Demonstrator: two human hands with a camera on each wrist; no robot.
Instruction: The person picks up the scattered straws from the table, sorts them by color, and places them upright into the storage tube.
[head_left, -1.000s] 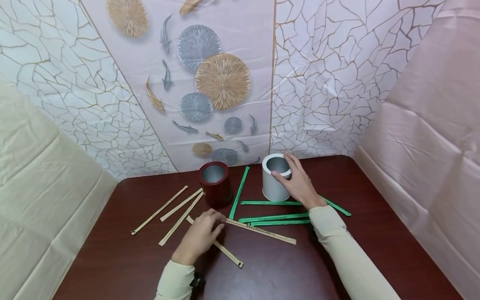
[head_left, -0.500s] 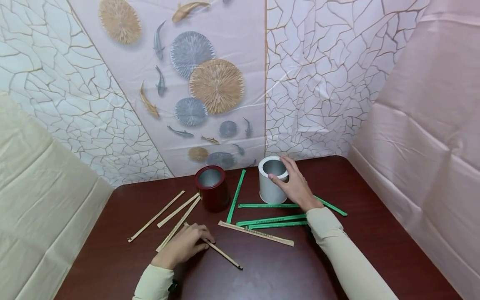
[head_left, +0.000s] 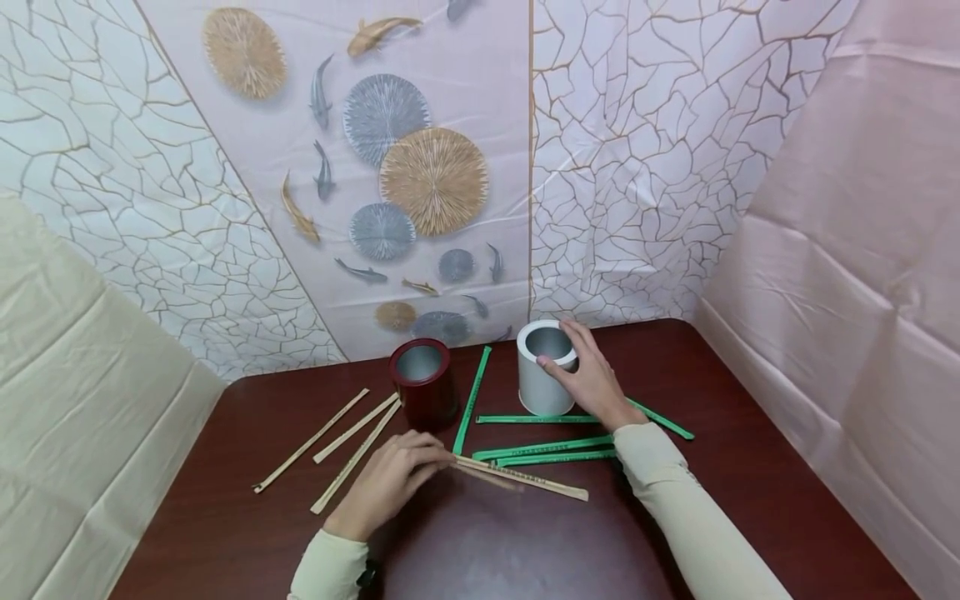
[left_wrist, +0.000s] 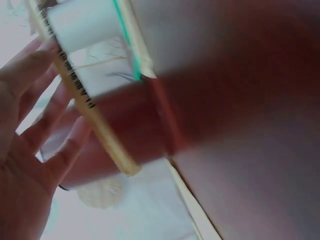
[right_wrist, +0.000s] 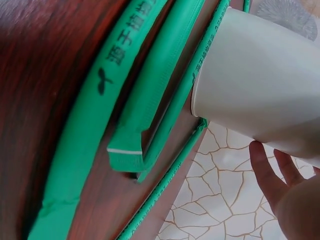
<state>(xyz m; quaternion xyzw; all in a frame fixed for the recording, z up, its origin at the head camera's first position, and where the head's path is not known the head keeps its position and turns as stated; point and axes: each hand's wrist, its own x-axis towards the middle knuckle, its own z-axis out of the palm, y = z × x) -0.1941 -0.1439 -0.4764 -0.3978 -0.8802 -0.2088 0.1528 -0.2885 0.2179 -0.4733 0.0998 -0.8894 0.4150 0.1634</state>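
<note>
My left hand (head_left: 393, 479) pinches a beige paper-wrapped straw (left_wrist: 82, 95) between thumb and fingers, in front of the dark red can (head_left: 431, 404). That straw is blurred in the head view and overlaps another beige wrapped straw (head_left: 558, 489) lying on the table. To the right, my right hand (head_left: 592, 379) grips the white can (head_left: 542, 390) at its rim, thumb on the near side and fingers round the right side. The can stands upright. In the right wrist view, fingertips (right_wrist: 257, 150) touch its wall. Both cans look hollow, with grey insides.
Several green wrapped straws (head_left: 543, 448) lie around the white can, one upright-slanting between the cans. Left of the red can are 3 beige wrapped straws (head_left: 311, 442). A patterned cloth (head_left: 637, 167) hangs behind the dark red table (head_left: 225, 533).
My left hand took hold of the diagonal beige straw on the table, lifted it and moved right and away from me. The right hand stays on the white can.
</note>
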